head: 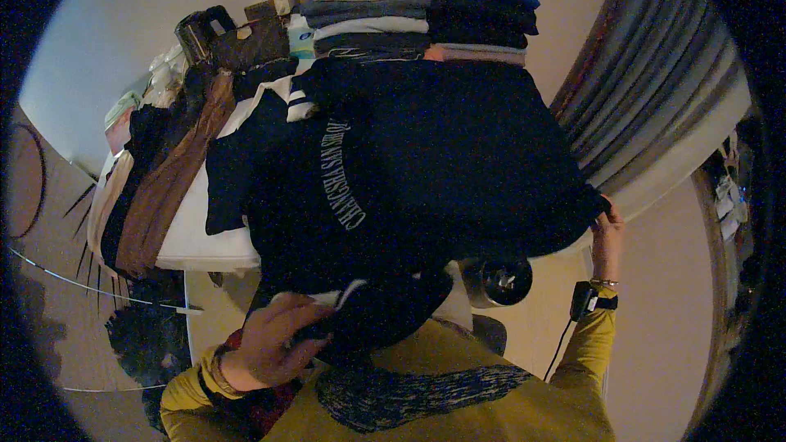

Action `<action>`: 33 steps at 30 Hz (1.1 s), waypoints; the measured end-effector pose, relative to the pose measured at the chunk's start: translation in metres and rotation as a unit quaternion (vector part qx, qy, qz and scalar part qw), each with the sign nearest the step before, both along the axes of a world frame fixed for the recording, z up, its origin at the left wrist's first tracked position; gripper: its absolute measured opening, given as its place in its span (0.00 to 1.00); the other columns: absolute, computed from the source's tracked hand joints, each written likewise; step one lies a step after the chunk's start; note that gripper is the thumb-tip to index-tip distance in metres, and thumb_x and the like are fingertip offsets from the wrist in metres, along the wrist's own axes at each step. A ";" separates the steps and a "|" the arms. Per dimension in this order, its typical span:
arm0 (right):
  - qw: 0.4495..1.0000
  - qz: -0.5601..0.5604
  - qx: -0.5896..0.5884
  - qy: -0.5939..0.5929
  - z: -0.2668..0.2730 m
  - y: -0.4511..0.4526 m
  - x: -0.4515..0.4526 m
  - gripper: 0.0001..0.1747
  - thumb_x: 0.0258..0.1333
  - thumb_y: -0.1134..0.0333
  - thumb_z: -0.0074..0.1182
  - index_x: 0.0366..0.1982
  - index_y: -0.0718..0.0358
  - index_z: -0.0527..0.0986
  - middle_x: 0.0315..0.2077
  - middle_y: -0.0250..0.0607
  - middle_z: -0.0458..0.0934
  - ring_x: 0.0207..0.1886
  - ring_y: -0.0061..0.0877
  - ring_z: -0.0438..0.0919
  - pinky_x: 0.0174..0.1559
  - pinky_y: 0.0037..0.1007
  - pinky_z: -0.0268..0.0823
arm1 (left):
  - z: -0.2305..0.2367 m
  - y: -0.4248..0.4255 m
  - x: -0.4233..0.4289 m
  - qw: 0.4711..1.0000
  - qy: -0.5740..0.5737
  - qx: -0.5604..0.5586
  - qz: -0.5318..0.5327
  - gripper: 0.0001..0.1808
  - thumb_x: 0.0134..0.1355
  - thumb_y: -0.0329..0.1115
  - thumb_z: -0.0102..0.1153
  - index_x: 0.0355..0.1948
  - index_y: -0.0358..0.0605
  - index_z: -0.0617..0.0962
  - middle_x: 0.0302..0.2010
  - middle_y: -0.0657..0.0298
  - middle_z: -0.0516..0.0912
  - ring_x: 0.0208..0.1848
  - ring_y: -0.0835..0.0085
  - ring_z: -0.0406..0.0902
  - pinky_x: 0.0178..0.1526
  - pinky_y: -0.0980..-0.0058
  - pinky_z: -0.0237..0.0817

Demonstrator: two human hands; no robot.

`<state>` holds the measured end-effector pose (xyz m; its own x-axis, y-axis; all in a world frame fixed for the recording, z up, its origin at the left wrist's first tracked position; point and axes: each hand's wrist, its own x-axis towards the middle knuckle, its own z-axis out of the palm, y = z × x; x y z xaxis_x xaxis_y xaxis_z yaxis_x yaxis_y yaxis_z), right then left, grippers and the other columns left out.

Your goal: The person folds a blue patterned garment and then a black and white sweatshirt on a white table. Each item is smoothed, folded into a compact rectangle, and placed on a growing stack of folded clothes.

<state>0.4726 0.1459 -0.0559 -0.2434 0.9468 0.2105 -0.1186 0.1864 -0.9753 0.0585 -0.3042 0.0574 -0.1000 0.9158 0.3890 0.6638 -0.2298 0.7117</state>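
Note:
A black short-sleeved shirt [442, 147] is spread sideways across a white surface, its near part hanging over the front edge. Pale lettering runs across its upper part, and one sleeve has white stripes. At the lower left, my left hand [279, 341] grips the near sleeve by its white-striped cuff; the hand is slightly blurred. My right hand [607, 218], at the far right, holds the corner of the shirt's hem, with some fingers hidden by the cloth. A strap with a small black device and a cable [589, 304] sits on my right wrist.
Two stacks of folded clothes [368, 15] [482, 18] stand behind the shirt. Brown and black garments [169, 178] lie at the left of the white table [202, 227], with boxes [252, 43] behind. A grey curtain [651, 73] hangs at right. A dark round object [506, 282] is below the hem.

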 end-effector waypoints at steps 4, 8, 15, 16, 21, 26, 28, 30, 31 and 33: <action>0.993 -0.056 0.083 -0.054 0.008 -0.002 -0.008 0.20 0.66 0.71 0.52 0.58 0.66 0.75 0.56 0.39 0.79 0.59 0.29 0.76 0.65 0.31 0.64 | 0.004 0.002 -0.008 0.998 0.022 -0.050 0.027 0.22 0.51 0.25 0.64 0.50 0.37 0.81 0.45 0.48 0.82 0.42 0.52 0.81 0.42 0.65 0.73; 0.986 -0.010 0.143 -0.083 0.012 0.013 -0.004 0.22 0.63 0.73 0.52 0.59 0.66 0.74 0.55 0.41 0.79 0.59 0.30 0.75 0.65 0.31 0.64 | 0.016 0.005 -0.036 0.997 0.057 -0.002 0.047 0.22 0.51 0.25 0.63 0.50 0.39 0.82 0.43 0.51 0.85 0.41 0.55 0.82 0.44 0.66 0.73; 0.983 -0.019 0.088 -0.160 0.041 0.098 -0.025 0.27 0.57 0.64 0.67 0.57 0.67 0.76 0.47 0.37 0.83 0.48 0.24 0.79 0.54 0.26 0.69 | 0.052 0.076 -0.110 0.978 -0.013 0.012 0.210 0.19 0.60 0.31 0.64 0.52 0.36 0.81 0.48 0.63 0.84 0.50 0.75 0.78 0.53 0.77 0.69; 0.984 -0.002 0.095 -0.150 0.047 0.109 -0.033 0.27 0.57 0.64 0.67 0.56 0.68 0.76 0.46 0.37 0.83 0.47 0.24 0.79 0.53 0.26 0.69 | 0.055 0.093 -0.127 0.979 -0.072 -0.006 0.190 0.20 0.62 0.34 0.64 0.53 0.36 0.80 0.49 0.63 0.83 0.51 0.74 0.78 0.54 0.78 0.68; 0.983 0.050 0.001 -0.178 0.045 0.127 -0.080 0.29 0.56 0.60 0.69 0.54 0.70 0.77 0.44 0.38 0.83 0.44 0.25 0.79 0.51 0.25 0.70 | 0.016 0.166 -0.185 0.959 -0.094 -0.087 0.251 0.25 0.66 0.40 0.64 0.59 0.37 0.77 0.51 0.64 0.82 0.53 0.78 0.76 0.60 0.78 0.62; 0.973 -0.026 0.029 -0.228 0.031 0.133 -0.092 0.35 0.55 0.56 0.69 0.57 0.71 0.73 0.48 0.41 0.82 0.49 0.28 0.79 0.55 0.26 0.69 | -0.013 0.181 -0.199 0.949 -0.151 -0.175 0.215 0.24 0.65 0.41 0.65 0.57 0.37 0.79 0.51 0.64 0.83 0.54 0.77 0.76 0.59 0.79 0.63; 0.972 -0.029 0.035 -0.230 0.030 0.138 -0.091 0.36 0.56 0.55 0.69 0.58 0.72 0.73 0.50 0.43 0.81 0.52 0.28 0.78 0.57 0.27 0.68 | -0.008 0.183 -0.206 0.952 -0.183 -0.160 0.188 0.20 0.66 0.40 0.64 0.54 0.38 0.80 0.47 0.66 0.83 0.50 0.79 0.77 0.55 0.80 0.64; 0.966 -0.037 0.048 -0.252 0.027 0.141 -0.091 0.37 0.56 0.54 0.69 0.59 0.72 0.72 0.52 0.46 0.81 0.54 0.30 0.77 0.59 0.28 0.67 | -0.008 0.186 -0.210 0.944 -0.229 -0.067 0.227 0.14 0.66 0.39 0.64 0.48 0.41 0.82 0.38 0.73 0.83 0.40 0.84 0.76 0.44 0.82 0.65; 0.960 -0.044 0.057 -0.272 0.026 0.142 -0.091 0.38 0.56 0.54 0.69 0.60 0.73 0.72 0.52 0.48 0.80 0.55 0.32 0.77 0.60 0.29 0.67 | -0.009 0.188 -0.213 0.942 -0.203 -0.119 0.238 0.14 0.66 0.39 0.64 0.47 0.41 0.82 0.37 0.73 0.82 0.39 0.84 0.75 0.43 0.83 0.65; 0.946 -0.057 0.077 -0.308 0.023 0.142 -0.091 0.40 0.56 0.53 0.68 0.60 0.74 0.71 0.54 0.51 0.80 0.57 0.35 0.77 0.62 0.30 0.65 | -0.019 0.196 -0.217 0.948 -0.133 -0.181 0.223 0.14 0.66 0.40 0.64 0.47 0.42 0.82 0.35 0.74 0.82 0.37 0.84 0.74 0.40 0.84 0.63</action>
